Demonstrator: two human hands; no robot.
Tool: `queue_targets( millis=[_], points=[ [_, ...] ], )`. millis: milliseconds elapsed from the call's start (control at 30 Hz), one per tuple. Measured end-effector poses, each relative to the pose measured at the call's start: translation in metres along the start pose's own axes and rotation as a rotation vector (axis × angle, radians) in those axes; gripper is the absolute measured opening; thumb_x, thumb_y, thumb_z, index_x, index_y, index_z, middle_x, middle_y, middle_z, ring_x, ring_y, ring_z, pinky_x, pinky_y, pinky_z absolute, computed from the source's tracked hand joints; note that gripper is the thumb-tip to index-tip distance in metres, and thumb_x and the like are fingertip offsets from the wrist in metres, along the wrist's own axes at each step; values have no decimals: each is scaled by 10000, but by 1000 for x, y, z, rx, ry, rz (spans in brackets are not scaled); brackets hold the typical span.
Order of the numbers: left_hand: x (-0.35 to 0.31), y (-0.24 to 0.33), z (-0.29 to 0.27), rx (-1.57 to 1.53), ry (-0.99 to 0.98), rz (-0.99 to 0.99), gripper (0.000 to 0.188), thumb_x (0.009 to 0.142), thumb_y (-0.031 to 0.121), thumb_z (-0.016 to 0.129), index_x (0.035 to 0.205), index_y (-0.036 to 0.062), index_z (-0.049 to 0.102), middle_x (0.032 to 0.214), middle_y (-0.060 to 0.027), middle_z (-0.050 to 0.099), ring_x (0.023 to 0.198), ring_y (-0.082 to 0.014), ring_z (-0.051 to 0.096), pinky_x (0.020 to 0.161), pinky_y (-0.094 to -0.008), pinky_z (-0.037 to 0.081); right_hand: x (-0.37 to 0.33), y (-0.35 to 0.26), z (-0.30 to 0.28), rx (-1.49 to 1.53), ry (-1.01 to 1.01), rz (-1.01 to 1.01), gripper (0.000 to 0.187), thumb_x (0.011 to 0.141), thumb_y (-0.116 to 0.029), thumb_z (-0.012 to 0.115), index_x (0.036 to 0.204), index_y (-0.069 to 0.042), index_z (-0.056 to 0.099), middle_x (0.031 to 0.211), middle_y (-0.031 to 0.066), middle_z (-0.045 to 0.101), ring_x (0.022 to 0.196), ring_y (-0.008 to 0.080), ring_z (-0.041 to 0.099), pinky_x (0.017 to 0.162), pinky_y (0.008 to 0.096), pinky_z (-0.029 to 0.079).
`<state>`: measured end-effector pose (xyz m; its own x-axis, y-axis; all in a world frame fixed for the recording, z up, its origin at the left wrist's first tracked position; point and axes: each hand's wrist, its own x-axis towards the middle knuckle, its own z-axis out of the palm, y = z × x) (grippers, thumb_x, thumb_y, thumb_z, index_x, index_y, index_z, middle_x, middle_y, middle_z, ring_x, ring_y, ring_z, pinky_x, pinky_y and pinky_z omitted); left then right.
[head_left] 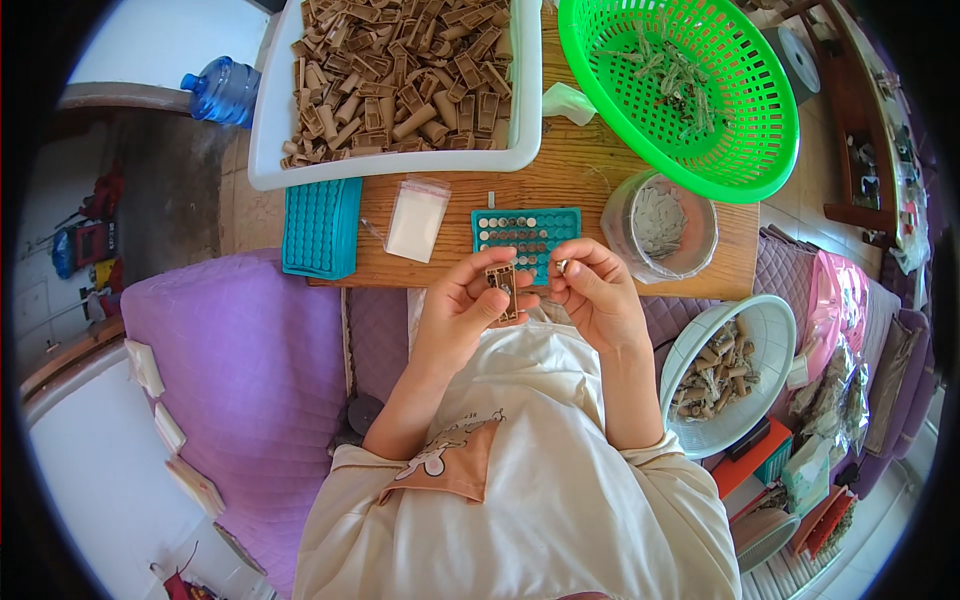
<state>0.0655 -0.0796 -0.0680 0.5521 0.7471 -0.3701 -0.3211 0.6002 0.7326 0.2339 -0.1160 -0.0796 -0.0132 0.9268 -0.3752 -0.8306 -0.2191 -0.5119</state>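
Note:
My left hand point(455, 315) grips a small brown plastic casing point(503, 292), its hollow side with small inner parts facing up. Between thumb and fingertips my right hand point(602, 298) pinches a small shiny, silvery piece point(562, 267), which looks like a button cell; the fingers partly cover it. Both hands are close together in front of my torso, slightly apart from each other. Just beyond them lies a teal tray point(475, 222) with rows of round pockets, many holding silvery and darker discs. My hands hide its near part.
Beyond, a white bin point(527, 90) holds many brown casings, beside a green basket point(655, 150) of wired parts. Stacked teal trays point(320, 230) and a small plastic bag point(416, 222) lie left. Rightward stand a tub of pale pieces point(620, 225) and a pale basket point(775, 385) of casings.

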Motion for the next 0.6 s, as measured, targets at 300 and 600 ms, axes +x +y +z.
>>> queue_targets(
  millis=[300, 600],
  points=[
    [-3, 1, 11, 418, 85, 237, 370, 781, 19, 577, 1133, 5, 464, 1016, -121, 576, 878, -133, 572, 738, -220, 464, 2, 4, 23, -214, -1, 129, 197, 801, -42, 554, 967, -55, 447, 794, 32, 567, 639, 81, 535, 562, 185, 441],
    [-4, 1, 0, 613, 84, 159, 321, 806, 56, 553, 1113, -5, 480, 957, -104, 592, 806, -113, 575, 682, -219, 475, 12, 9, 18, -460, -30, 189, 158, 796, -51, 564, 855, -48, 417, 624, 9, 524, 542, 52, 478, 474, 187, 376]
  ],
)
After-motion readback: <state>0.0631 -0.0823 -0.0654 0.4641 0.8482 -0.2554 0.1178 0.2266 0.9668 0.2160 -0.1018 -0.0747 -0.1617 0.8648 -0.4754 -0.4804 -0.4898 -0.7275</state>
